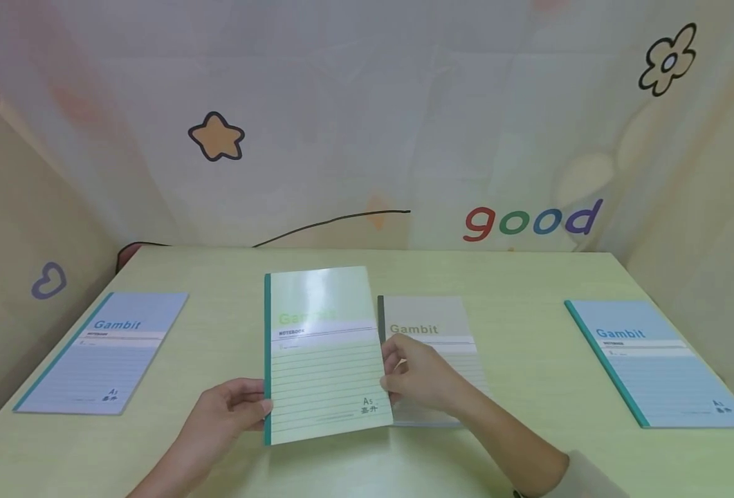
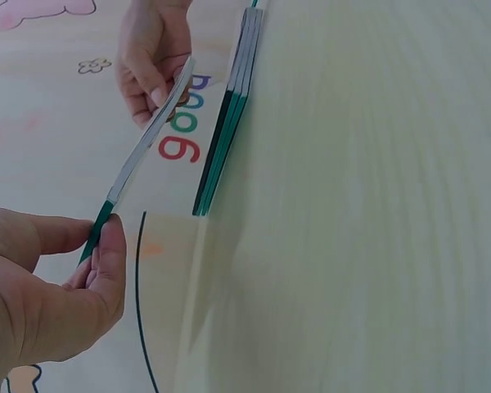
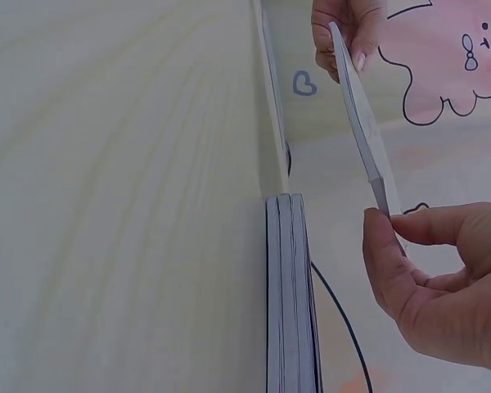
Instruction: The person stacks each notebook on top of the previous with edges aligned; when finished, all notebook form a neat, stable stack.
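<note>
A pale green notebook (image 1: pixel 326 380) with a teal spine is held up over the table, cover facing me and slightly tilted. My left hand (image 1: pixel 223 411) pinches its spine low on the left, thumb in front. On the opposite edge, my right hand (image 1: pixel 425 377) grips it between thumb and fingers. Behind and to the right lies a grey notebook (image 1: pixel 425 315) with a dark spine, partly covered by the green one and my right hand. The left wrist view shows it on top of a small stack of notebooks (image 2: pixel 221 147), apart from the held one.
On the left side of the table (image 1: pixel 223 297) lies a lavender-blue notebook (image 1: pixel 93 366) with a teal spine. A light blue notebook (image 1: pixel 659 387) rests near the right edge. A printed curtain (image 1: pixel 354 124) hangs behind and along both sides.
</note>
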`<act>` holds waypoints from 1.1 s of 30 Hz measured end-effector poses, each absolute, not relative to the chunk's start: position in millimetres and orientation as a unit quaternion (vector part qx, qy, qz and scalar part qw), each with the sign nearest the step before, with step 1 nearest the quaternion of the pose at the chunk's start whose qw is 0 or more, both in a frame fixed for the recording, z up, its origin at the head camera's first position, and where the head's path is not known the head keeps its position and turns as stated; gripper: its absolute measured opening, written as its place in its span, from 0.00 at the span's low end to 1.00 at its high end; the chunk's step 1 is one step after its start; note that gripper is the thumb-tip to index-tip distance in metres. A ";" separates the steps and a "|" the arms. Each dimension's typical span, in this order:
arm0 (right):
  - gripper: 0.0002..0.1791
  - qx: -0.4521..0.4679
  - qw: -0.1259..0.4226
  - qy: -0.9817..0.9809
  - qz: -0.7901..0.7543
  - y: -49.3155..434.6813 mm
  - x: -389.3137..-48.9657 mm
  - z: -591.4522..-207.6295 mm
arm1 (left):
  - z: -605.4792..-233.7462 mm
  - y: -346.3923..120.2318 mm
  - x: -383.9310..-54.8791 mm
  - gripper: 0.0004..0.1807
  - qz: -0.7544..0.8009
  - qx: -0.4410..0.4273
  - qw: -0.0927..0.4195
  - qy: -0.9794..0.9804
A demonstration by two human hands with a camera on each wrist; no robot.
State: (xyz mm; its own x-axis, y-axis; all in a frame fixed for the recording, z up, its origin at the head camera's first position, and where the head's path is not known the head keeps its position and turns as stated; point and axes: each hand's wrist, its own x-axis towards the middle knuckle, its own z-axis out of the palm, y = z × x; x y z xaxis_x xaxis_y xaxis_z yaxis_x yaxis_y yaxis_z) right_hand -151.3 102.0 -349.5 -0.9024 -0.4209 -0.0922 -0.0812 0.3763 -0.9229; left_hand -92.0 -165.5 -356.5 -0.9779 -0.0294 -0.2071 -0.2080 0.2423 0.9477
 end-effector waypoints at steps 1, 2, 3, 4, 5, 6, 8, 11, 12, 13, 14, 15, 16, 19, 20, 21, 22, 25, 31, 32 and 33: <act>0.14 -0.153 0.157 0.815 -0.536 103.5 -151.2 -349.8 | -356.8 -163.4 -92.3 0.16 0.613 -0.074 0.072 0.783; 0.14 -0.152 0.155 0.817 -0.534 105.1 -151.2 -350.1 | -356.7 -160.9 -92.7 0.16 0.614 -0.079 0.072 0.782; 0.14 -0.151 0.154 0.819 -0.532 106.7 -151.1 -350.4 | -357.0 -158.8 -93.1 0.15 0.616 -0.078 0.071 0.781; 0.14 -0.149 0.152 0.821 -0.529 108.2 -151.1 -350.6 | -357.3 -157.0 -93.7 0.15 0.616 -0.077 0.070 0.781; 0.14 -0.147 0.149 0.824 -0.527 109.5 -151.0 -350.8 | -357.6 -155.2 -94.3 0.15 0.618 -0.077 0.069 0.780; 0.15 -0.145 0.147 0.826 -0.524 111.0 -150.9 -350.9 | -357.9 -153.6 -94.8 0.15 0.619 -0.075 0.069 0.778; 0.15 -0.141 0.146 0.829 -0.520 114.3 -150.7 -351.2 | -358.6 -150.4 -96.1 0.15 0.622 -0.069 0.067 0.777; 0.15 -0.135 0.145 0.832 -0.519 119.4 -149.6 -350.6 | -359.6 -146.8 -96.8 0.15 0.627 -0.053 0.070 0.774; 0.15 -0.135 0.145 0.832 -0.518 121.4 -149.1 -350.4 | -359.9 -145.5 -97.1 0.16 0.628 -0.047 0.072 0.774; 0.15 -0.133 0.146 0.831 -0.520 123.4 -148.5 -350.2 | -360.1 -144.2 -97.2 0.17 0.628 -0.043 0.074 0.773; 0.15 -0.133 0.146 0.831 -0.520 125.4 -148.1 -350.1 | -360.2 -142.8 -97.2 0.17 0.630 -0.039 0.076 0.772; 0.15 -0.133 0.146 0.830 -0.521 127.6 -147.5 -350.0 | -360.4 -141.4 -97.3 0.18 0.632 -0.034 0.077 0.771; 0.15 -0.134 0.147 0.829 -0.523 129.9 -146.9 -350.0 | -360.4 -139.8 -97.6 0.18 0.632 -0.030 0.079 0.770; 0.15 -0.133 0.151 0.824 -0.530 136.7 -145.0 -350.4 | -361.0 -134.4 -98.3 0.18 0.634 -0.023 0.081 0.769; 0.14 -0.134 0.153 0.822 -0.533 139.1 -144.4 -350.7 | -361.2 -132.5 -98.6 0.17 0.634 -0.020 0.082 0.769; 0.14 -0.134 0.154 0.820 -0.534 141.5 -143.7 -350.9 | -361.5 -130.6 -99.0 0.17 0.633 -0.017 0.083 0.770; 0.14 -0.135 0.155 0.818 -0.537 143.7 -143.3 -351.2 | -361.7 -128.8 -99.4 0.17 0.633 -0.014 0.085 0.769; 0.14 -0.137 0.159 0.814 -0.542 150.5 -142.0 -351.4 | -362.3 -123.6 -100.8 0.17 0.633 -0.001 0.092 0.769; 0.14 -0.134 0.153 0.825 -0.527 162.9 -139.3 -349.8 | -364.2 -114.9 -102.7 0.17 0.631 0.028 0.103 0.768; 0.14 -0.132 0.152 0.827 -0.525 164.4 -138.9 -349.5 | -364.5 -113.2 -103.2 0.17 0.631 0.032 0.104 0.768; 0.14 -0.129 0.151 0.828 -0.524 165.8 -138.6 -349.0 | -364.6 -111.6 -104.1 0.17 0.629 0.035 0.106 0.769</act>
State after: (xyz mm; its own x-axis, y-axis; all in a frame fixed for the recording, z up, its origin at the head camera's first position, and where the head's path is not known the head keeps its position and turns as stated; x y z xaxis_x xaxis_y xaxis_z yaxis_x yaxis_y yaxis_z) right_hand -138.6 165.8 -349.0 -0.9213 -0.3713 -0.1156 -0.0548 0.4182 -0.9067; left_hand -104.1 -111.6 -364.6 -0.9750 0.1879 -0.1188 -0.0793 0.2051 0.9755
